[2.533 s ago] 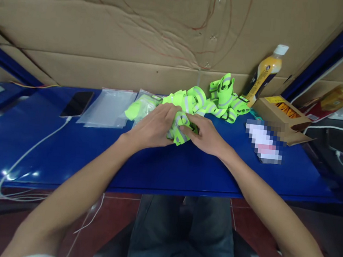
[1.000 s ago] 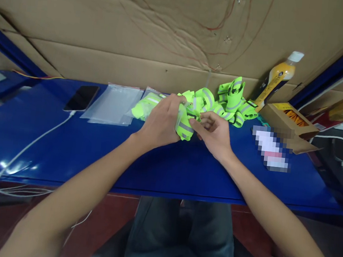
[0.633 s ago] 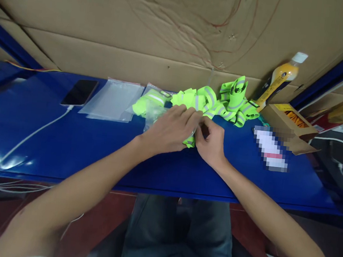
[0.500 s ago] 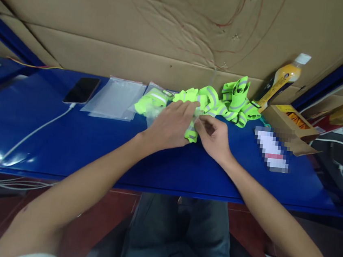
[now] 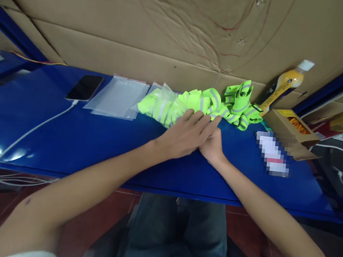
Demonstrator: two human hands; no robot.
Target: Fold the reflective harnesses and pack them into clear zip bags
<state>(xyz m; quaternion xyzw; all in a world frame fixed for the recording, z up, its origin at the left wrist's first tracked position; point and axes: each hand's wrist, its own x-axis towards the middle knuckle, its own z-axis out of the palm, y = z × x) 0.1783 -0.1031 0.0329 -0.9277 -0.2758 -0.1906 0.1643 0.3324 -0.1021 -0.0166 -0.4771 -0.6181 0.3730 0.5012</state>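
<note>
Neon-yellow reflective straps (image 5: pixel 238 105) lie in a loose heap across the back middle of the blue table. At the heap's left end, a clear bag (image 5: pixel 161 107) has neon straps inside. My left hand (image 5: pixel 187 134), palm down with its fingers apart, lies against the front of the bag and partly over my right hand. My right hand (image 5: pixel 212 146) is tucked beneath the left one, and its fingers are hidden. Flat clear bags (image 5: pixel 118 97) are stacked left of the heap.
A black phone (image 5: pixel 85 86) on a white cable lies on the table (image 5: pixel 97 137) at left. On the right stand a bottle (image 5: pixel 283 85), an open cardboard box (image 5: pixel 299 136) and a blurred-out flat item (image 5: pixel 273 153). A cardboard panel (image 5: pixel 107 44) rises behind.
Both hands have moved slightly right and down, the left now overlapping the right. More of the filled clear bag shows. The whole view has shifted slightly.
</note>
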